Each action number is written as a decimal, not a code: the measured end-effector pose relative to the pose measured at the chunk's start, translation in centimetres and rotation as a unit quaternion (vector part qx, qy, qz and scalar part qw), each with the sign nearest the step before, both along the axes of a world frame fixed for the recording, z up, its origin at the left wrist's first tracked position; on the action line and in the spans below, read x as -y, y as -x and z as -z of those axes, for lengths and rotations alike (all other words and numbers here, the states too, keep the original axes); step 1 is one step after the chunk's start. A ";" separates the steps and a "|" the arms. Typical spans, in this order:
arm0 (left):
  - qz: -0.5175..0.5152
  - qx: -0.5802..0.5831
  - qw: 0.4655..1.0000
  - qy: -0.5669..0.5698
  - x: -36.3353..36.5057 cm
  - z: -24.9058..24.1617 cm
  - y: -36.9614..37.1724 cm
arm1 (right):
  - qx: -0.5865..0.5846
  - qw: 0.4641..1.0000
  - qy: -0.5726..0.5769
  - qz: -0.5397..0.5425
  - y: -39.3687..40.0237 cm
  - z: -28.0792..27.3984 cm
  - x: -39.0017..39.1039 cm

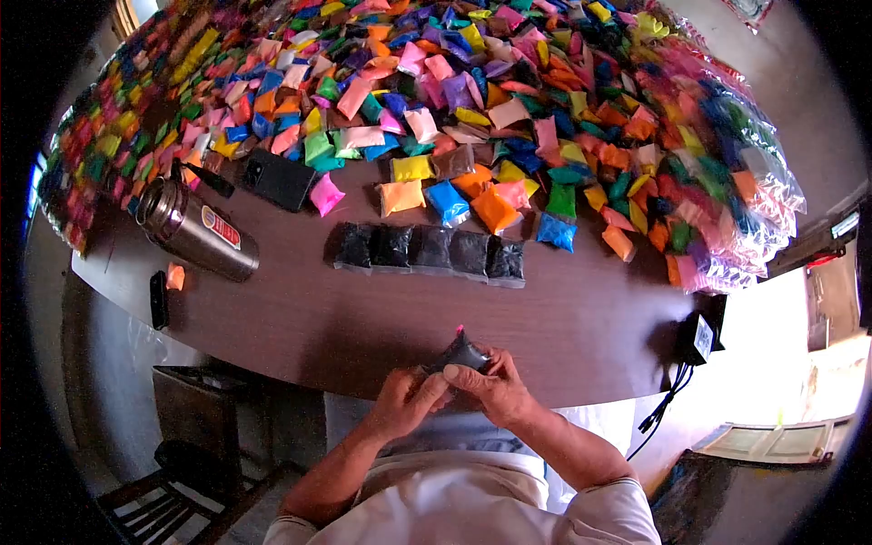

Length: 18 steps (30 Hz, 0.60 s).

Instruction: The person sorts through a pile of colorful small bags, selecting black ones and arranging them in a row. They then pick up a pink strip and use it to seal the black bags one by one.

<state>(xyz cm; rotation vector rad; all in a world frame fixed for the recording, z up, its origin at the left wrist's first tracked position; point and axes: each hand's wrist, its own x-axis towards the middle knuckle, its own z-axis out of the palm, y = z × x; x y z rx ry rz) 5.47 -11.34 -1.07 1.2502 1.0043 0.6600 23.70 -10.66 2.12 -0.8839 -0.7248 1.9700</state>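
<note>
Black powder packet (461, 352) sits pinched between left hand (406, 402) and right hand (495, 391), both grasping it just off the table's (300, 318) near edge, a row of black packets (430, 251) mid-table, coloured packets (509, 100) heaped toward the far edge.

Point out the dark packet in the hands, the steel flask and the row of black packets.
dark packet (461, 352), head view, its middle
steel flask (198, 231), head view, its body
row of black packets (431, 250), head view, middle packet

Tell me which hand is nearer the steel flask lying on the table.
Left. The left hand sits on the flask's side of the dark packet both hands hold; the right hand is farther off. The steel flask lies up-left, touched by neither.
</note>
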 end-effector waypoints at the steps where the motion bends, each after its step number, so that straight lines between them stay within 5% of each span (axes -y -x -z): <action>1: -0.003 0.025 1.000 0.016 0.0 0.0 0.1 | -0.001 1.000 -0.001 0.001 0.1 0.0 0.0; 10: -0.017 0.062 0.998 0.020 -0.2 -1.0 -0.2 | 0.082 0.987 -0.109 -0.084 -1.3 -0.2 -0.5; 13: -0.020 0.119 0.991 0.064 -0.1 0.5 0.5 | 0.037 0.994 -0.102 -0.024 -1.4 -0.9 -0.3; 16: -0.007 0.158 0.982 0.102 -0.4 0.7 0.8 | -0.186 0.981 -0.022 -0.039 -1.7 -0.7 -1.2; 18: 0.007 0.177 0.979 0.102 -0.5 0.6 1.0 | -0.170 0.985 -0.013 -0.007 -0.8 0.5 -1.2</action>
